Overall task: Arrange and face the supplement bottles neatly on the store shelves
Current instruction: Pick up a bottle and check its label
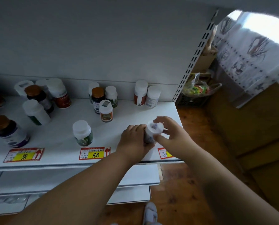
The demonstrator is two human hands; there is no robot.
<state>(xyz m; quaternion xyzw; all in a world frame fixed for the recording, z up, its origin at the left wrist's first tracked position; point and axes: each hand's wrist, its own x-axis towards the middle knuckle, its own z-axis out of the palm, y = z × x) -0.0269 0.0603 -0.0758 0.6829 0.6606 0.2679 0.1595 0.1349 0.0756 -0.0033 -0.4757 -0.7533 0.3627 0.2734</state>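
Observation:
A white-capped supplement bottle [153,129] stands near the front right of the white shelf [57,143]. My left hand [134,140] wraps around its body from the left. My right hand [169,130] pinches its cap from the right. A green-labelled bottle [82,133] stands alone to the left at the front. An orange-labelled bottle [106,111] sits mid-shelf in front of a cluster of three. Two white bottles [146,95] stand at the back right. Several more bottles [38,101] crowd the left side.
Price tags marked 98 [23,155] and 168 [95,153] run along the shelf's front edge. Lower shelves [70,181] jut out below. A slotted upright [192,62] ends the shelving on the right. Beyond it are a wooden floor [192,184], a bag of goods [199,88] and a cabinet [257,127].

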